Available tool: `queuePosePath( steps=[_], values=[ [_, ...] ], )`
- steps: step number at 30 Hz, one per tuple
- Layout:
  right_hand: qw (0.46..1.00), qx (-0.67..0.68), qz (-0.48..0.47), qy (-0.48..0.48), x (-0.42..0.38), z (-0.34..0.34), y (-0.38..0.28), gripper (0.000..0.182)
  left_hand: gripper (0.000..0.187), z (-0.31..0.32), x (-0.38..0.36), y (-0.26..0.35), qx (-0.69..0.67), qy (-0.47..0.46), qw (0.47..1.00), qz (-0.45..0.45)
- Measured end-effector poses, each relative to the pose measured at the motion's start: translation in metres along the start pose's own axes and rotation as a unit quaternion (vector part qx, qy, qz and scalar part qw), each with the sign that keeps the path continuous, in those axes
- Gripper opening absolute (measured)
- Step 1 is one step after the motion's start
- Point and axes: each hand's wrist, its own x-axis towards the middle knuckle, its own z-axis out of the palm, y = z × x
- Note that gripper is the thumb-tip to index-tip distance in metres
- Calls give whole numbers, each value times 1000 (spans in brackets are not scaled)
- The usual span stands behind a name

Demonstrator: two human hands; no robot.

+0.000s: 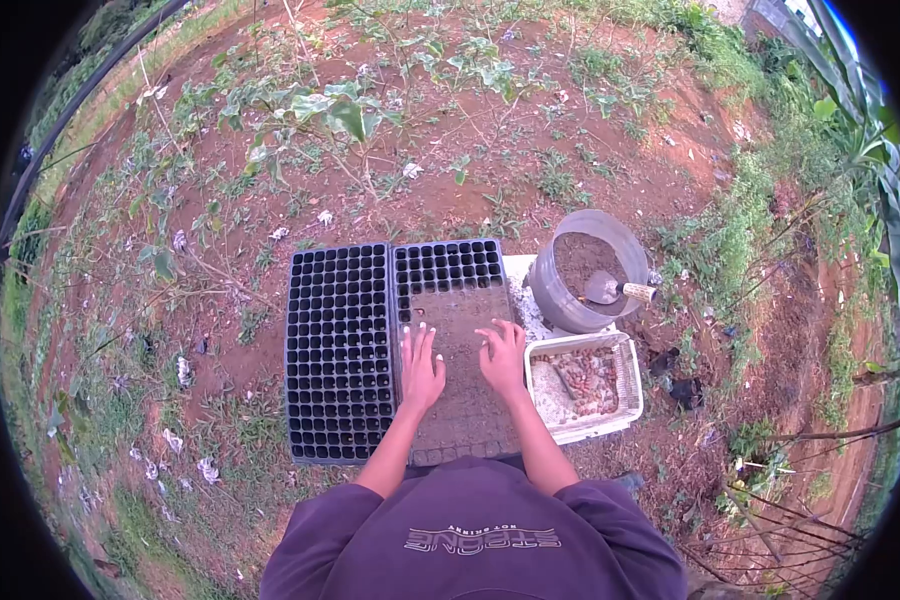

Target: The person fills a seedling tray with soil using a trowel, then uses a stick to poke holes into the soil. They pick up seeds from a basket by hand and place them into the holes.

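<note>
Dark soil (460, 400) covers most of a black seedling tray (501, 262) in front of me; bare cells show in its far rows. My left hand (422, 372) lies on the soil near the tray's left edge, fingers stretched forward. On the right part of the same soil rests my right hand (503, 360), its fingers apart and pointing inward. Neither hand holds anything. A second seedling tray (338, 350), with black cells that look unfilled, sits directly to the left.
At the right stands a translucent round tub (620, 245) of soil with a trowel (602, 287) in it. Nearer me is a white plastic basket (632, 385) holding pale and reddish bits. Leafy plants (345, 115) grow from the reddish ground beyond the trays.
</note>
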Motion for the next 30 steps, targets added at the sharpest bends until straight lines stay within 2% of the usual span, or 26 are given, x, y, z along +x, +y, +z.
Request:
queuePosePath(
  steps=[10, 17, 23, 30],
  values=[
    [999, 28, 11, 31, -41, -58, 73, 28, 53, 46, -12, 73, -10, -32, 999, 21],
    [1000, -1, 0, 22, -64, -99, 129, 26, 56, 88, -21, 124, -14, -62, 998, 13],
    [999, 14, 27, -27, -82, -126, 158, 22, 63, 119, -26, 137, 51, -100, 994, -14],
    [989, -42, 81, -115, -93, -143, 178, 20, 63, 127, -33, 145, 83, -88, 993, -6]
  ],
)
